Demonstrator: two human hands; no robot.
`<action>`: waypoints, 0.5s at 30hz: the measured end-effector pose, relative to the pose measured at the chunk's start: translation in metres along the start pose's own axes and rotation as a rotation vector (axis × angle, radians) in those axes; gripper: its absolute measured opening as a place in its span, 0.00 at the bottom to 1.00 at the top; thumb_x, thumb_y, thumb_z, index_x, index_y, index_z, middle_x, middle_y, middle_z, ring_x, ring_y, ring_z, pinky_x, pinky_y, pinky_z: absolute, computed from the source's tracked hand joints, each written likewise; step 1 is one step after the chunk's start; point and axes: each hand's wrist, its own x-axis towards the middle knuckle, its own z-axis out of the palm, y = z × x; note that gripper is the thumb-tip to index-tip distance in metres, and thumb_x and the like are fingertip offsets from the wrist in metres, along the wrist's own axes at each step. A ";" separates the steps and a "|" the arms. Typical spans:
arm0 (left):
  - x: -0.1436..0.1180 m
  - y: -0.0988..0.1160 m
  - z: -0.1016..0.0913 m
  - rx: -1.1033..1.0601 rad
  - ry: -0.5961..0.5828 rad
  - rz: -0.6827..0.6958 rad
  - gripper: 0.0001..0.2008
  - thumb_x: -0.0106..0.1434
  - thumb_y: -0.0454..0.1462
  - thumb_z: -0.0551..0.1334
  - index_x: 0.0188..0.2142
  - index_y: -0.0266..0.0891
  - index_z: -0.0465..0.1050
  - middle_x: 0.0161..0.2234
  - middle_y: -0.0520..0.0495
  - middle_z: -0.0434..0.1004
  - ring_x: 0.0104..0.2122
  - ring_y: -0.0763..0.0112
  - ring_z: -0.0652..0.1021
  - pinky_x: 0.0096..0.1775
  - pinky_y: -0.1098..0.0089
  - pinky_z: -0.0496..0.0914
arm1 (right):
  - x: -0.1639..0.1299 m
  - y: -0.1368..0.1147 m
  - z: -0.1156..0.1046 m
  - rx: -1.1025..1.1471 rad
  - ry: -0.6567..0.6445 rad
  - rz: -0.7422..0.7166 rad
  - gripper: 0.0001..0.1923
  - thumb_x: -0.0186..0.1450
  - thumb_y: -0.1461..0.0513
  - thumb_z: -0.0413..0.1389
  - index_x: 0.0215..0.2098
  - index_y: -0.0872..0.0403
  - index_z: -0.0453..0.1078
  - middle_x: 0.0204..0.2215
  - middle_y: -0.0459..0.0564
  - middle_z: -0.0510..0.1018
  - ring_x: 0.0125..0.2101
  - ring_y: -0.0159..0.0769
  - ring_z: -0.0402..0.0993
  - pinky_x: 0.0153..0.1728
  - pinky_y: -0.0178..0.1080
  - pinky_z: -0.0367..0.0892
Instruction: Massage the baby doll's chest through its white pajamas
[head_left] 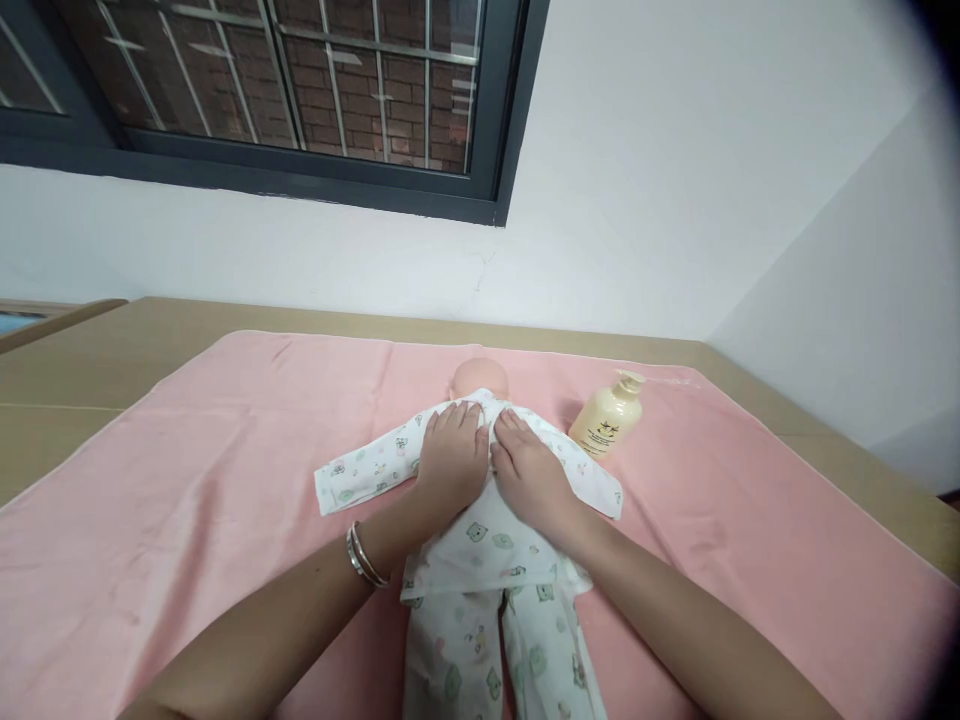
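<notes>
A baby doll lies on a pink sheet, its bare head pointing away from me. It wears a white top and white trousers printed with small green and brown figures. My left hand rests flat on the upper left of the top, fingers stretched toward the doll's head. On the upper right, my right hand lies flat in the same way. Both sleeves spread out to the sides. Two silver bangles circle my left wrist. The doll's face and hands do not show.
A pale yellow pump bottle lies tilted on the pink sheet, beside the doll's right-hand sleeve. Beneath the sheet is a wooden table. A white wall and a barred window stand behind it.
</notes>
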 end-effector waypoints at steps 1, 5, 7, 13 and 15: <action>-0.001 0.001 0.000 -0.005 0.007 -0.011 0.19 0.69 0.36 0.45 0.55 0.34 0.64 0.55 0.37 0.70 0.56 0.58 0.68 0.58 0.53 0.60 | 0.004 0.005 0.002 0.030 0.000 0.017 0.26 0.71 0.60 0.38 0.64 0.62 0.57 0.64 0.60 0.58 0.65 0.43 0.50 0.64 0.50 0.52; -0.003 0.002 0.003 -0.040 0.048 -0.047 0.19 0.68 0.36 0.47 0.55 0.35 0.65 0.55 0.39 0.70 0.56 0.58 0.68 0.58 0.53 0.59 | 0.013 0.017 0.010 0.079 0.002 0.037 0.29 0.70 0.58 0.40 0.66 0.63 0.51 0.66 0.61 0.53 0.67 0.44 0.44 0.65 0.53 0.46; -0.004 0.001 0.005 -0.054 0.070 -0.059 0.19 0.68 0.37 0.47 0.55 0.35 0.65 0.55 0.39 0.70 0.56 0.57 0.68 0.58 0.52 0.59 | 0.012 0.018 0.012 0.081 0.004 0.033 0.29 0.70 0.58 0.40 0.66 0.63 0.50 0.66 0.61 0.52 0.67 0.43 0.43 0.65 0.52 0.45; -0.004 -0.002 0.011 -0.061 0.075 -0.086 0.20 0.67 0.37 0.48 0.55 0.34 0.65 0.56 0.38 0.69 0.57 0.56 0.67 0.59 0.52 0.58 | 0.011 0.016 0.011 0.052 -0.005 0.035 0.29 0.71 0.58 0.39 0.66 0.65 0.51 0.66 0.62 0.54 0.66 0.43 0.45 0.65 0.51 0.45; -0.004 -0.002 0.011 -0.049 0.077 -0.098 0.21 0.66 0.38 0.49 0.55 0.33 0.65 0.56 0.37 0.69 0.57 0.55 0.67 0.59 0.51 0.59 | 0.011 0.014 0.009 0.023 -0.002 0.030 0.29 0.71 0.58 0.39 0.66 0.65 0.51 0.65 0.61 0.54 0.66 0.44 0.47 0.65 0.50 0.46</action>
